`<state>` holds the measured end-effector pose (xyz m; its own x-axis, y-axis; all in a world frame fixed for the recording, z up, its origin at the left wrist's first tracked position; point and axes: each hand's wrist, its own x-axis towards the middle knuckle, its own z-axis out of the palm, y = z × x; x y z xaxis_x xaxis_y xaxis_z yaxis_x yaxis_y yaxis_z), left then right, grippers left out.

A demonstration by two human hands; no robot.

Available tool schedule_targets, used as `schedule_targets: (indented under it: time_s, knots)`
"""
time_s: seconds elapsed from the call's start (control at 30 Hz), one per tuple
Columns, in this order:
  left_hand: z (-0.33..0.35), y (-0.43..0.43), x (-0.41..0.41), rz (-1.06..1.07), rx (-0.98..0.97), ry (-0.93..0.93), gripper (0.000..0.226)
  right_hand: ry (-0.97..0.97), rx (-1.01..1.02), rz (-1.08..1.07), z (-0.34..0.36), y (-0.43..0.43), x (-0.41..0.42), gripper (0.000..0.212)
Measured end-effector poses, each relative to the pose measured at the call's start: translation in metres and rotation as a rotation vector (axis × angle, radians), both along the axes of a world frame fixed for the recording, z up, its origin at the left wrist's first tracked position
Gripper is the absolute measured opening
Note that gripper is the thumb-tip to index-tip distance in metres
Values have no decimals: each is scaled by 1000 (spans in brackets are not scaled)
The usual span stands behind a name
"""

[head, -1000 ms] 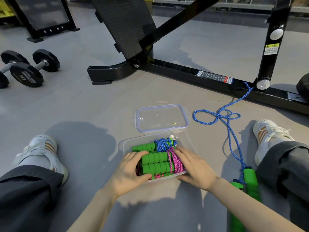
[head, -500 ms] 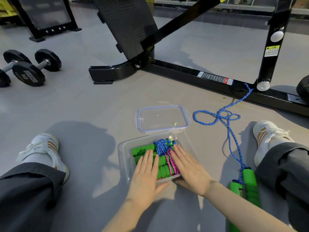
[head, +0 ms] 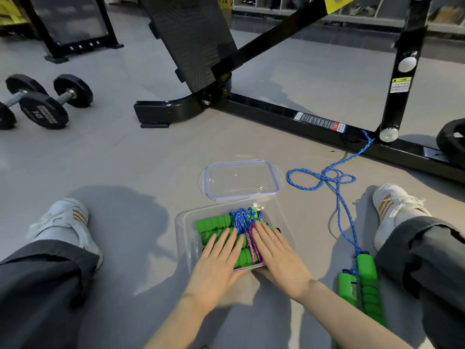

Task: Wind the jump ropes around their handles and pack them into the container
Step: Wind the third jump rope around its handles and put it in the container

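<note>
Left hand (head: 218, 264) and right hand (head: 279, 258), lately curled round the bundles (head: 216, 222), now press them flat-fingered into the box (head: 187, 235); one blue rope (head: 331, 178) lies unwound.

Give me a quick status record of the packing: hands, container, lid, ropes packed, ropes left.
left hand: flat, fingers straight, pressing on the bundles in the container
right hand: flat, fingers straight, pressing beside it
container: clear, open, on the floor between the legs
packed: blue-rope bundle at the far side, pink-rope bundle nearer
lid: off, on the floor just beyond the container
left to pack: loose blue rope unwound on the floor to the right, its green handles by the right leg
</note>
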<state>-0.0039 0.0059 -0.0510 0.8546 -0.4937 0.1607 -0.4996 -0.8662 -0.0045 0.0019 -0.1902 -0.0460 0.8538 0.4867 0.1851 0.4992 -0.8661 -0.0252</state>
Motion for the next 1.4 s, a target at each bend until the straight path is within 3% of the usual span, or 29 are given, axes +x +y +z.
schedule_targets:
  time_s: [0.13, 0.23, 0.4, 0.53, 0.63, 0.67, 0.73, 0.77, 0.87, 0.97, 1.03, 1.13, 1.23, 1.27, 1.4]
  knots:
    - [-3, 0, 8, -59, -22, -52, 57, 25, -52, 18, -3, 0, 8, 105]
    - [-3, -2, 11, -69, -61, -79, 55, 67, -67, -1, 0, 3, 11, 96]
    - [7, -5, -2, -16, -61, 69, 57, 113, -10, -51, 9, 7, -5, 95]
    - [7, -28, -31, 107, -26, 146, 63, 120, -6, -101, 16, -6, -27, 82]
    - [20, -44, -46, 175, -101, 202, 74, 182, 138, -319, 20, -10, -42, 67]
    - [24, -44, -44, 186, -136, 168, 77, 216, 209, -402, 23, -8, -47, 72]
    - [32, -29, -37, 203, -136, 51, 75, 303, 296, -508, 18, 0, -54, 104]
    - [35, -18, -32, 229, -107, 5, 71, 335, 322, -539, 17, 5, -56, 107]
    - [28, 20, -20, 343, -27, 31, 74, 371, 338, -571, 19, 22, -54, 87]
    - [23, 46, -20, 414, -156, 45, 64, 413, 378, -516, 23, 26, -41, 83]
    - [30, 52, -22, 340, -261, 27, 45, 471, 344, -410, 30, 16, -26, 87]
    - [38, 57, -18, 158, -210, -53, 38, 505, 176, -209, 40, -11, -1, 82]
    - [28, 62, -4, 57, -43, -7, 104, 424, 72, -143, 46, -21, 4, 75]
    - [27, 61, 0, 25, 21, -44, 110, 374, 76, -175, 47, -19, 0, 74]
    - [41, 53, 11, -145, 204, -104, 70, 300, 127, -292, 39, -15, -27, 63]
